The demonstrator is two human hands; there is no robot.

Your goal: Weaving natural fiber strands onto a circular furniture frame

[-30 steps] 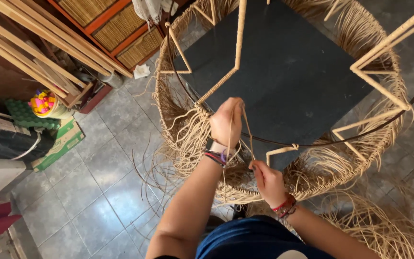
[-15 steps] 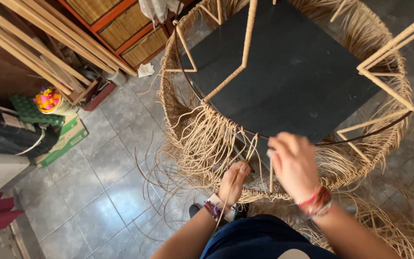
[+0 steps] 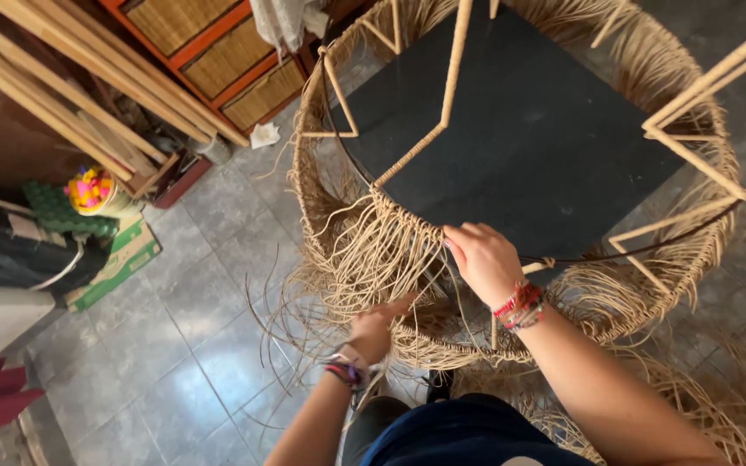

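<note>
Two hands at woven frame (image 3: pixel 520 173). Right hand (image 3: pixel 483 259): arm raised, fingers curled, pinching loose straw strands (image 3: pixel 373 250) at rim. Left hand (image 3: pixel 375 328): lower, nearer, fingers closed gripping strands.

Right hand (image 3: pixel 481 259) reaches forward, fingers curled; left hand (image 3: pixel 375 326) lower, closed.

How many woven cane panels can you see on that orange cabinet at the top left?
3 woven cane panels: the top one behind the wooden poles, the middle one, and the lowest one near the rattan frame. More may be hidden.
</note>
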